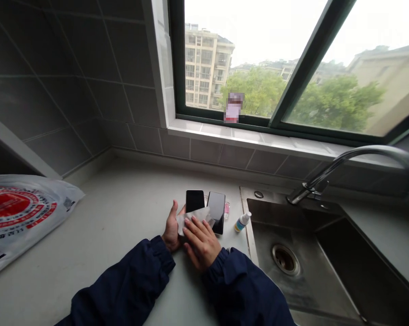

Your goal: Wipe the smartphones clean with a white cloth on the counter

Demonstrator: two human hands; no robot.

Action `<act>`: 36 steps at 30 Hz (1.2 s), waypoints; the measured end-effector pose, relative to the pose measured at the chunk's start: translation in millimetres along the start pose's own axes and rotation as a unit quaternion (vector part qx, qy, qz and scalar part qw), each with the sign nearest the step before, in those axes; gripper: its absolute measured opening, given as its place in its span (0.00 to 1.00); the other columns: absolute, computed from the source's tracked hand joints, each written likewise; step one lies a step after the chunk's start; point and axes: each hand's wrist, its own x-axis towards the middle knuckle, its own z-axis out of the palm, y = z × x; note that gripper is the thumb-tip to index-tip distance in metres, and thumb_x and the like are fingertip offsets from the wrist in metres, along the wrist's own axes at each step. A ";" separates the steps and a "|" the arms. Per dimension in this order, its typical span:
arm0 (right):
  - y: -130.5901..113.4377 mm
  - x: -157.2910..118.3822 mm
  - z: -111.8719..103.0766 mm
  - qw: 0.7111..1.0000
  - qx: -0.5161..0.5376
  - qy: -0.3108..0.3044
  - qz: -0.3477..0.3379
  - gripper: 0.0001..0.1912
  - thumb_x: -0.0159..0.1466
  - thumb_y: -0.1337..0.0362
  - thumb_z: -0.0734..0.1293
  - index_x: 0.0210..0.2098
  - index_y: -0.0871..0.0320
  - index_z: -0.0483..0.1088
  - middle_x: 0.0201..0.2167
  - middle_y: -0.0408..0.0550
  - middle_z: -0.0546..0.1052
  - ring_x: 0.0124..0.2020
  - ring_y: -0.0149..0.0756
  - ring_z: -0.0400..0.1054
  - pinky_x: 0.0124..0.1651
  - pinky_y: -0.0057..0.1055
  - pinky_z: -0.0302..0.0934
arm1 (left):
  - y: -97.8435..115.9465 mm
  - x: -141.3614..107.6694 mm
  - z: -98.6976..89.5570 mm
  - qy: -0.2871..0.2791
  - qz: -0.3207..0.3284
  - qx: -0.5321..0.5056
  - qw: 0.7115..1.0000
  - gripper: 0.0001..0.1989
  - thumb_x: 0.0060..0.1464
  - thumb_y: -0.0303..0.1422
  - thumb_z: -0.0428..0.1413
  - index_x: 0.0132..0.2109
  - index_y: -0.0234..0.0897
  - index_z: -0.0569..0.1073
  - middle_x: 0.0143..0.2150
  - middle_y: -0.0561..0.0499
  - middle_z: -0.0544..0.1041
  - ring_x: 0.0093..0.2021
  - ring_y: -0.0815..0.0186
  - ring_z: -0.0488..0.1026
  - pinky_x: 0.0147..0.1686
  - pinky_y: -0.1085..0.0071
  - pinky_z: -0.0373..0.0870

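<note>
My left hand is wrapped around the lower left side of a black smartphone, its thumb sticking up beside the edge. Over the phone's lower part lies a white wipe, and my right hand presses it down with the fingers laid across it. A second smartphone with a glossy grey screen lies just right of the first. Partly hidden behind that one is a clear phone case with pink on it. Farther right, a small white spray bottle with a blue and yellow label stands upright at the sink's edge.
A stainless steel sink with a drain and a curved faucet takes up the right side. At the left edge, a white plastic bag with red print rests on the pale counter. Behind is a window.
</note>
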 end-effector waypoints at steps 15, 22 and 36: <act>7.2 -2.7 3.3 0.998 0.009 0.040 0.051 0.22 0.64 0.69 0.62 0.57 0.64 0.67 0.64 0.57 0.62 0.69 0.49 0.48 0.64 0.48 0.57 | 1.4 -1.3 1.7 -0.012 -0.014 0.008 1.000 0.36 0.60 0.55 0.43 0.63 0.30 0.62 0.52 0.33 0.76 0.52 0.50 0.74 0.54 0.55 0.68; 10.8 -3.5 6.4 0.999 0.022 0.026 0.041 0.23 0.64 0.68 0.63 0.58 0.65 0.66 0.65 0.59 0.60 0.69 0.52 0.47 0.64 0.50 0.56 | 0.1 -0.7 -0.4 -0.020 -0.006 0.003 1.000 0.36 0.60 0.54 0.42 0.63 0.30 0.62 0.51 0.34 0.76 0.51 0.50 0.75 0.54 0.56 0.68; 13.6 -5.7 7.4 0.998 0.036 0.015 0.039 0.24 0.64 0.67 0.62 0.60 0.61 0.65 0.65 0.55 0.60 0.69 0.49 0.47 0.64 0.49 0.55 | -1.4 -3.2 1.6 -0.015 -0.001 -0.002 1.000 0.35 0.60 0.52 0.44 0.61 0.27 0.64 0.49 0.32 0.77 0.51 0.50 0.75 0.53 0.56 0.69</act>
